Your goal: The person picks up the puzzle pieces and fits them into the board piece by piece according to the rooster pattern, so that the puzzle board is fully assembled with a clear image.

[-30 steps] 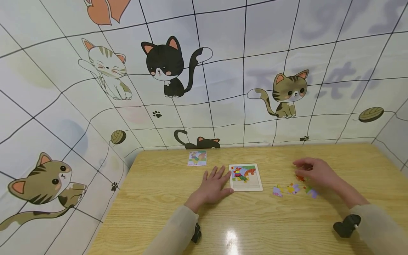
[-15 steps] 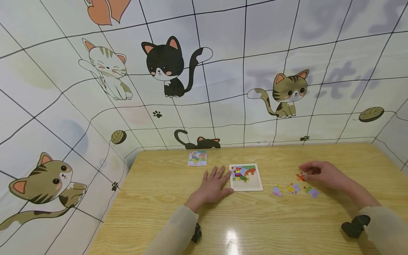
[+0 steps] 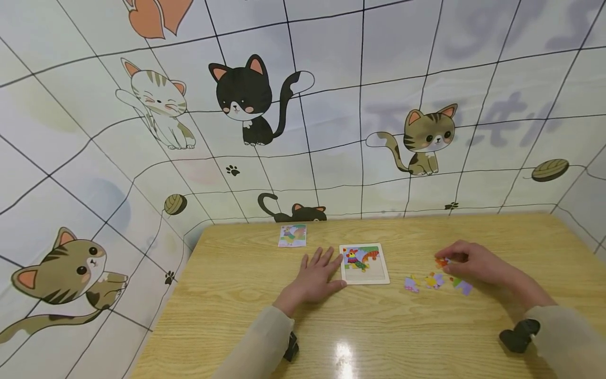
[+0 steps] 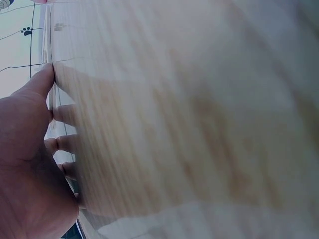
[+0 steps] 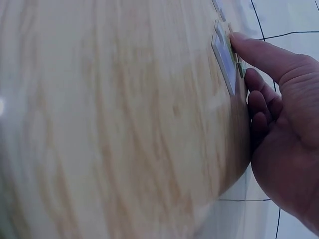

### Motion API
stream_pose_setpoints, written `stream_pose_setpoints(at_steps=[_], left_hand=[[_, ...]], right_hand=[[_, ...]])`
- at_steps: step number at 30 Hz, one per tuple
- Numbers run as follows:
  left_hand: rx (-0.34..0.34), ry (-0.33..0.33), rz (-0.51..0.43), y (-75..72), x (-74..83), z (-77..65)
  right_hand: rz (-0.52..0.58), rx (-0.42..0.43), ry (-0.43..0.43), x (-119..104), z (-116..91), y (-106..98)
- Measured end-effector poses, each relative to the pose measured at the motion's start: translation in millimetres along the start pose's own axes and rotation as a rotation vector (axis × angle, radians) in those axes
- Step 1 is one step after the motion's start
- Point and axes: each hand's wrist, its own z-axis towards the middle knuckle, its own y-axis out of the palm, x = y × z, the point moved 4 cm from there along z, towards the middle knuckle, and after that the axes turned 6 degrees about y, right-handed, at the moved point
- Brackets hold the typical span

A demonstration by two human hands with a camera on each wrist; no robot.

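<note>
My left hand [image 3: 316,279] lies flat on the table with its fingers spread, the fingertips and thumb against the left edge of a jigsaw tray [image 3: 364,281]. That square, pale-rimmed tray holds part of a colourful rooster picture; its lower right shows bare wood. To the right, my right hand [image 3: 475,263] pinches an orange puzzle piece [image 3: 442,261] between thumb and fingers, low over the tabletop. Just in front of it lie a lilac-and-green piece [image 3: 462,286], a yellow-and-lilac piece [image 3: 433,280] and a lilac piece with some yellow [image 3: 411,284]. In the right wrist view the orange piece is hidden.
A small square picture card [image 3: 292,236] of the rooster lies at the back left of the wooden table [image 3: 236,295]. Behind the table rises a wall covering [image 3: 336,126] printed with cats and grid lines.
My right hand first drew back to the right, then came left again, and the orange piece has shifted slightly left with it. The left hand and the tray have stayed put.
</note>
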Motion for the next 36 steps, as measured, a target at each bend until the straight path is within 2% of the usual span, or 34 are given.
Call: stream_pose_setpoints(at_steps=[8, 20, 27, 36], left_hand=[[0.004, 0.004, 0.008, 0.4, -1.2, -0.7], [0.004, -0.002, 0.01, 1.8, -3.8, 0.5], [0.003, -0.006, 0.018, 1.2, -3.2, 1.4], [-0.001, 0.0, 0.023, 2.5, -2.7, 1.2]], right_hand=[[0.013, -0.015, -0.067, -2, 3, 3], [0.099, -0.017, -0.041, 1, 5, 5], [0.102, -0.025, 0.031, 2, 9, 2], [0.071, -0.043, -0.001, -3, 12, -4]])
